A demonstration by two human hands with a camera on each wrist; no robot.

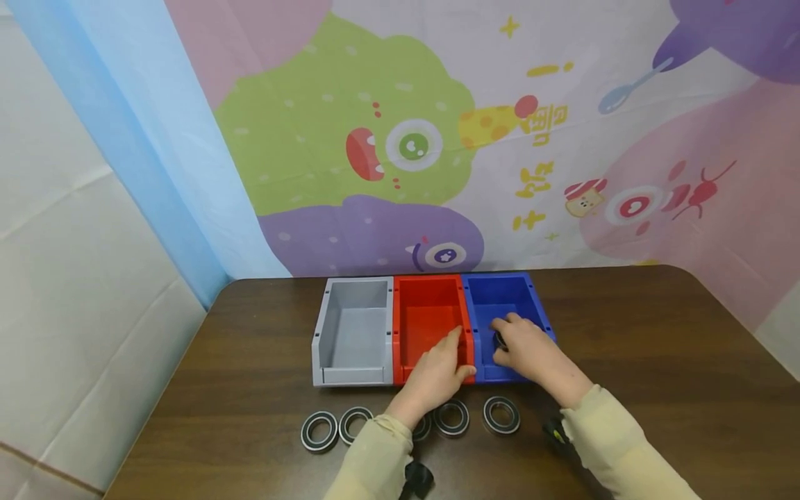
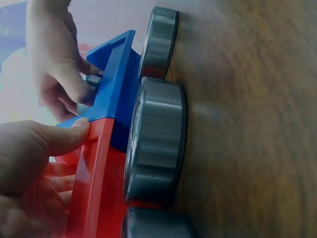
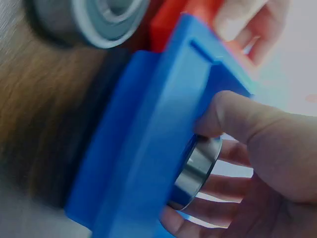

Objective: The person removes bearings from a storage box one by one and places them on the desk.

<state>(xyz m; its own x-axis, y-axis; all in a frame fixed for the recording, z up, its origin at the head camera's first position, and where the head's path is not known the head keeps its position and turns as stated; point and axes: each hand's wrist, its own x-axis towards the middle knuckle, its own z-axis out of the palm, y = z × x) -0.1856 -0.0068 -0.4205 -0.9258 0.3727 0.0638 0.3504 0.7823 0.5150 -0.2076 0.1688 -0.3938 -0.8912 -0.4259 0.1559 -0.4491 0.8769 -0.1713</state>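
Observation:
My right hand (image 1: 530,348) reaches into the blue bin (image 1: 496,285). It grips a metal bearing (image 3: 199,168) on edge between thumb and fingers, just behind the bin's front lip. My left hand (image 1: 432,375) rests on the red bin (image 1: 431,288) beside it. The left thumb presses on the front corner next to the blue bin, and the other fingers extend inside along the side wall. In the left wrist view, bearings (image 2: 157,134) lie on the table right in front of the bins.
A grey bin (image 1: 353,377) stands left of the red one, all three side by side. Several bearings (image 1: 489,417) form a row on the brown table (image 1: 250,361), partly hidden by the left forearm. A patterned cloth (image 1: 350,167) hangs behind the table.

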